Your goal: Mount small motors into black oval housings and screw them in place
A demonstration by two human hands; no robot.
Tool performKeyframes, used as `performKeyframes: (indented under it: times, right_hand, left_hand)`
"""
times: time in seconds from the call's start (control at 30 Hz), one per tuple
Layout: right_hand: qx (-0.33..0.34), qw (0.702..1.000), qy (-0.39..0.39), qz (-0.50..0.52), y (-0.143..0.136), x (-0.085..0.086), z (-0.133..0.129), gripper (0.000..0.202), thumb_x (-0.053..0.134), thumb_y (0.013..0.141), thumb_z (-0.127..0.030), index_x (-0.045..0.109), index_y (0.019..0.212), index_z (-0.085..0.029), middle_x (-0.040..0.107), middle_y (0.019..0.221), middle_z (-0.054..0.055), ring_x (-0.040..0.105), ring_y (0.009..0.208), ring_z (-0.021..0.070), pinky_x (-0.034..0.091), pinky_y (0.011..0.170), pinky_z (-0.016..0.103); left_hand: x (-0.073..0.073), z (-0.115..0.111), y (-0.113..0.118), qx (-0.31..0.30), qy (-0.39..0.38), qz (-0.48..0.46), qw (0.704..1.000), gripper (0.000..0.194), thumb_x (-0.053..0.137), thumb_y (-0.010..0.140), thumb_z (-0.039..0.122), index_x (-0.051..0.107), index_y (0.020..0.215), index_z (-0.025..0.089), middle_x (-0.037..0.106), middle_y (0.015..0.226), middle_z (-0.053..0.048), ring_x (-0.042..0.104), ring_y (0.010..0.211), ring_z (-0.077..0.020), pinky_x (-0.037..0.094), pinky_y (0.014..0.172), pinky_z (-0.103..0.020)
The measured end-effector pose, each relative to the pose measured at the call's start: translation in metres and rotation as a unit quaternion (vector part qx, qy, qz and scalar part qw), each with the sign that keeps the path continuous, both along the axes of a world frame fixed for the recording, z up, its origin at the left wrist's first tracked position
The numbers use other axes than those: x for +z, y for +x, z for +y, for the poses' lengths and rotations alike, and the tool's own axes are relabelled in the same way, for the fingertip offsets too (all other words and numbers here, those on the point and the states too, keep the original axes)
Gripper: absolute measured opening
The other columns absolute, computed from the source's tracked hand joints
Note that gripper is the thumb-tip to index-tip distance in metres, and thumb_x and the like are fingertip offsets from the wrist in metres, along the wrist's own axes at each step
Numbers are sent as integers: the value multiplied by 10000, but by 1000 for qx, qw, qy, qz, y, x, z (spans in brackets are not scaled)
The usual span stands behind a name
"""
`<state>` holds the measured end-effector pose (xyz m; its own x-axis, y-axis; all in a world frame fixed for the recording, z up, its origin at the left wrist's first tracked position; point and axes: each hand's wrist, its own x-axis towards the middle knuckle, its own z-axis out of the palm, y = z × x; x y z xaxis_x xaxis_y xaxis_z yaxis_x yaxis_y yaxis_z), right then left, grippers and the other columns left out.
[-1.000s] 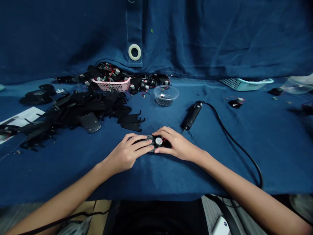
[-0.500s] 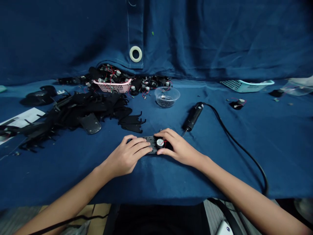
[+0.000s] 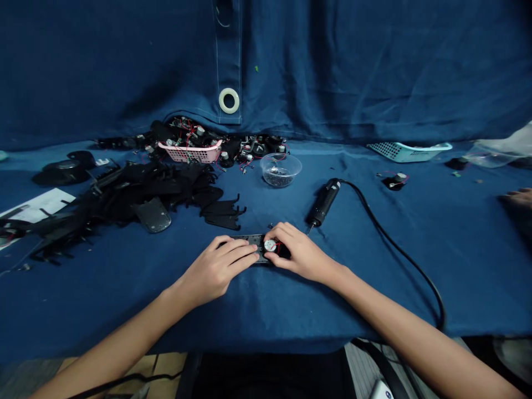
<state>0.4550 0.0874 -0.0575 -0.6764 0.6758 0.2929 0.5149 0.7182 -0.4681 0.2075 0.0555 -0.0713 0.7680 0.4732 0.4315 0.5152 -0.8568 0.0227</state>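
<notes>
A dark flat plastic piece lies on the blue cloth in front of me. My left hand rests over its left part, fingers laid on it and holding it down. At its right end sits a round silver motor with red wires. The thumb and index finger of my right hand are closed around this motor and its black mount. Just beyond my right hand lies a black electric screwdriver, its tip pointing toward that hand.
Black plastic parts are heaped at the left. Behind them stands a pink basket of wired motors. A clear bowl holds small dark bits. A teal basket is at the back right. Another person's hand shows at the right edge.
The view has shifted slightly. My right fingers have drawn closer around the motor, while my left hand stays on the plastic piece. Another person's hand has appeared at the right edge.
</notes>
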Motion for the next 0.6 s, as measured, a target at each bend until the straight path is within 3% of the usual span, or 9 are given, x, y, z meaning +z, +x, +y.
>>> performKeyframes:
  times: [0.2,0.37,0.6]
  right_hand:
    - [-6,1000,-7,15,0,1,-2,230,533,897,-345,520,1051,-174,575,1013,76,520,953,189,459,880,373]
    - [25,999,-27,32,1,4,-4,638,629,810,-497,415,1333,-200,499,1275,114,488,1178,221,416,1022,409]
    - [46,996,-73,-2,0,12,3,587,607,802,-547,484,1257,-196,535,1202,82,530,1117,184,447,981,332]
  left_hand:
    - [0,-1,0,-2,-7,-15,1000,407,368,926,22,542,1268,157,575,1315,-72,493,1210,-223,357,977,-425]
    - [-1,-1,0,-4,-9,-23,1000,388,400,931,33,534,1271,161,573,1318,-65,477,1233,-214,352,987,-424]
    - [0,1,-2,-8,9,12,1000,391,394,937,59,518,1297,145,553,1341,-89,468,1246,-221,358,989,-422]
